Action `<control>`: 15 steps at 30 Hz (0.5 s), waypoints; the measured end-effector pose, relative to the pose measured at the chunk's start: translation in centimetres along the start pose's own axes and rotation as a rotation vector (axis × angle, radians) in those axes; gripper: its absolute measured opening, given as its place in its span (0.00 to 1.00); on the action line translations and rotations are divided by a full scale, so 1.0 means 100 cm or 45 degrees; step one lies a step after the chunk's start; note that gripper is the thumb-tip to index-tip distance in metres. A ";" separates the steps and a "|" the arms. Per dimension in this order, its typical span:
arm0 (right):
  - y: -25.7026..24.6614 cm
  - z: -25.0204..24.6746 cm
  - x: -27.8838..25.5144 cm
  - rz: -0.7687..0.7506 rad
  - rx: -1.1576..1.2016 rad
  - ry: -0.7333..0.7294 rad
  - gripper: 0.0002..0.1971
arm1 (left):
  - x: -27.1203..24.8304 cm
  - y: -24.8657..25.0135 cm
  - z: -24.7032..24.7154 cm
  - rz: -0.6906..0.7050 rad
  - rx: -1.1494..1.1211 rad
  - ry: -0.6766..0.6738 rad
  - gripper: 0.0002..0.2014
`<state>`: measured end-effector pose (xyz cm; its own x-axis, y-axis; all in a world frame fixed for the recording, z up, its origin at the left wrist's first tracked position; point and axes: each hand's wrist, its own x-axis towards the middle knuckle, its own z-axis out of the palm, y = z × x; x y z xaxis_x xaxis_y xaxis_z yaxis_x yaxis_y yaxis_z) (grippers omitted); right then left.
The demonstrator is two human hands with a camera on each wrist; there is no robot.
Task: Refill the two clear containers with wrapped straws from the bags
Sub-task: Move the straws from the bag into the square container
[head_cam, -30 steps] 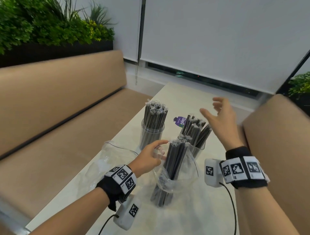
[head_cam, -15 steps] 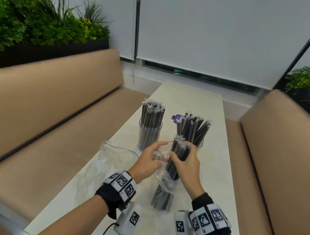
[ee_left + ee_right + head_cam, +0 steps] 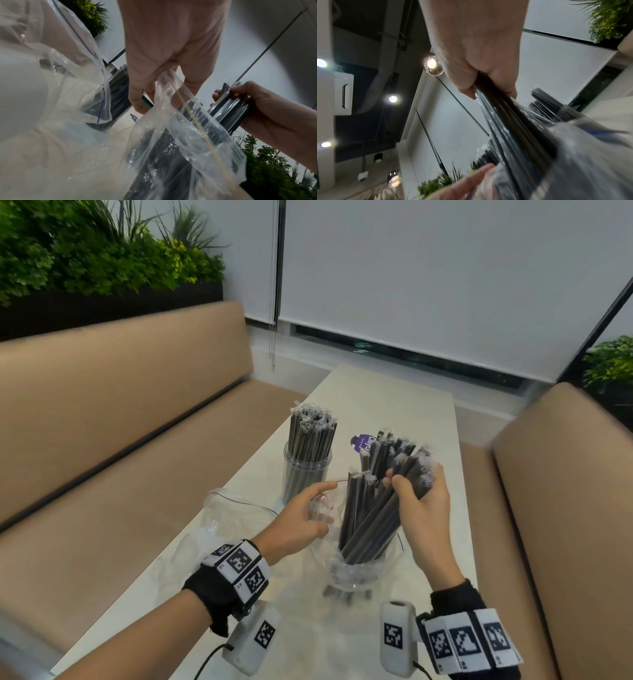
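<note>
Two clear containers stand on the pale table. The left container is packed with dark wrapped straws; the right container holds a looser bunch and is partly hidden behind my right hand. In front of them a clear plastic bag stands open with straws inside. My left hand pinches the bag's rim. My right hand grips a bundle of straws near its top, tilted right, lower ends in the bag. The right wrist view shows that bundle in my fingers.
An empty crumpled clear bag lies on the table left of my left hand. A small purple label lies between the containers. Tan bench seats flank the narrow table on both sides.
My right hand came down from above the right container, took hold of the straws in the bag and has lifted and tilted them to the right. My left hand keeps its hold on the bag's rim.
</note>
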<state>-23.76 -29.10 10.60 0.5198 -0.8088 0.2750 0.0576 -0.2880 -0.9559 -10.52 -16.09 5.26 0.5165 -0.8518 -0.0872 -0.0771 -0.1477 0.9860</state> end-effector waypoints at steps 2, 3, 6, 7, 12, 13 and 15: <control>-0.015 -0.005 0.006 -0.017 0.036 0.030 0.11 | -0.001 0.004 -0.003 0.014 0.011 -0.023 0.37; -0.024 -0.008 0.010 -0.036 0.049 0.040 0.10 | -0.002 0.006 -0.004 0.024 0.017 -0.032 0.38; -0.059 -0.018 0.025 -0.128 0.139 0.052 0.10 | -0.002 0.009 -0.006 0.037 0.020 -0.049 0.38; -0.072 -0.023 0.032 -0.178 0.176 0.053 0.11 | -0.003 0.009 -0.006 0.038 0.019 -0.051 0.38; -0.126 -0.051 0.072 -0.393 0.396 0.178 0.09 | -0.003 0.006 -0.008 0.036 0.028 -0.046 0.37; -0.130 -0.054 0.082 -0.413 0.466 0.236 0.12 | -0.003 0.006 -0.009 0.033 0.022 -0.046 0.37; -0.132 -0.053 0.099 -0.450 0.525 0.332 0.18 | -0.004 0.005 -0.009 0.028 0.003 -0.047 0.37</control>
<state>-23.94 -36.02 26.50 0.1856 -0.8146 0.5495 0.5417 -0.3818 -0.7489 -9.99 -15.37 5.94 0.4829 -0.8729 -0.0704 -0.0904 -0.1296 0.9874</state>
